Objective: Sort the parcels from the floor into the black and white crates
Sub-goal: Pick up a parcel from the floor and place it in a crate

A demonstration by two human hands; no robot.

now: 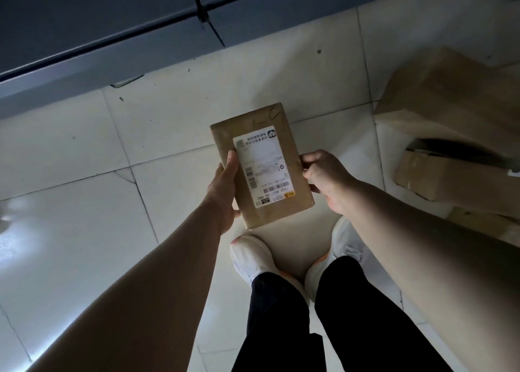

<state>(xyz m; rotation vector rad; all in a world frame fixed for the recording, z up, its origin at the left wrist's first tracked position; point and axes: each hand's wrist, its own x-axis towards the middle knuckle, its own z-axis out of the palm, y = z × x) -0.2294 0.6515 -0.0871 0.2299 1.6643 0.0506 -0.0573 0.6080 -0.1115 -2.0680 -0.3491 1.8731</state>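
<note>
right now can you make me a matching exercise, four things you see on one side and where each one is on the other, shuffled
Things:
1. small brown cardboard parcel with white label
2. left hand
3. white sneakers
4. larger brown cardboard boxes

Places:
A. on the tiled floor at right
B. gripping the parcel's left edge
C. held between both hands
D. on the floor beneath the parcel

Pairs: 1-C, 2-B, 3-D, 4-A
</note>
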